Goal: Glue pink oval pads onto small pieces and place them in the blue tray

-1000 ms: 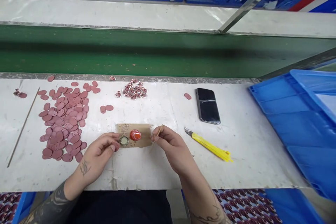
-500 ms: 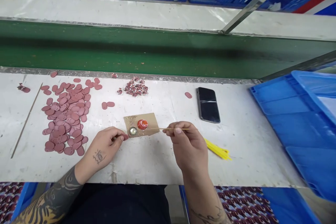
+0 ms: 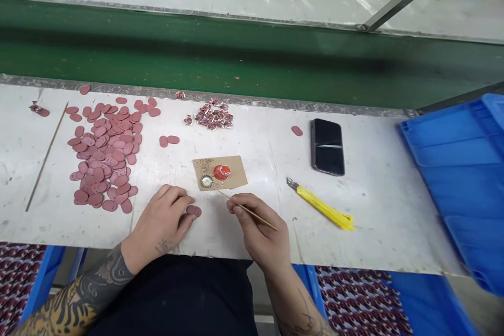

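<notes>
- At lower centre, the left hand (image 3: pixel 161 223) pinches a flat pink oval piece (image 3: pixel 195 210), seemingly to steady it.
- Lower centre-right, the right hand (image 3: pixel 268 233) grips a thin wooden stick (image 3: pixel 255 216) pen-fashion, likely for control.

Below frame centre, your left hand (image 3: pixel 160 222) has drawn the oval piece (image 3: pixel 194 211) away from the card (image 3: pixel 236 168), perhaps onto the table (image 3: pixel 255 142), and your right hand (image 3: pixel 265 233) tilted the stick (image 3: pixel 255 215).

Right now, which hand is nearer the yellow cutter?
Right. The right hand is just left of the yellow cutter, apart; the left hand is farther left, at a pink oval piece.
</notes>
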Available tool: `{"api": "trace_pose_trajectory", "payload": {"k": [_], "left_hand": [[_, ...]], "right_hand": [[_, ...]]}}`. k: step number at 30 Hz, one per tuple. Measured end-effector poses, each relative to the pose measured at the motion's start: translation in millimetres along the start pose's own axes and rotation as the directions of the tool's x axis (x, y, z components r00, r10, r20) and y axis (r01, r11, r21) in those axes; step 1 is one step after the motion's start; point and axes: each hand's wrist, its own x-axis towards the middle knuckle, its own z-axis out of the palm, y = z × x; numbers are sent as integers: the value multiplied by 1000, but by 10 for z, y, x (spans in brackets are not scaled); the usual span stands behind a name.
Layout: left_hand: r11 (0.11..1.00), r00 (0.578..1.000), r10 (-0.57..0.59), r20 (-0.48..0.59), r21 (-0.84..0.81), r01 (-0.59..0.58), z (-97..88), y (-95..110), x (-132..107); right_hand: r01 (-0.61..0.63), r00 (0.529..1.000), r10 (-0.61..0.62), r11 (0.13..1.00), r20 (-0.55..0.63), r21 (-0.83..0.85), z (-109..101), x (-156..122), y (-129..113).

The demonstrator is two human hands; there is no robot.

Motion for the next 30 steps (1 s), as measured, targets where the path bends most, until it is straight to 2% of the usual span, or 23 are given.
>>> {"api": "trace_pose_trajectory", "payload": {"k": [3, 5, 8, 11, 24, 30], "left_hand": [[999, 1000, 0, 15, 32, 0, 33, 47, 0], [998, 1000, -15, 24, 68, 13, 55, 97, 13], [994, 999, -22, 40, 109, 17, 72, 166, 28], [995, 998, 0, 57, 96, -6, 62, 194, 28], [994, 996, 21, 92, 105, -30, 59, 187, 48], [992, 997, 23, 80, 119, -32, 58, 196, 49]], "right_hand": [[24, 996, -29, 998, -89, -58, 125, 63, 67], [74, 990, -90, 987, -112, -142, 203, 129, 94], [179, 972, -216, 936, -96, -303, 288, 233, 114], [232, 957, -283, 884, -70, -405, 337, 292, 137], [257, 947, -321, 795, -23, -550, 378, 299, 196], [257, 946, -323, 809, -33, -529, 372, 306, 173]]}}
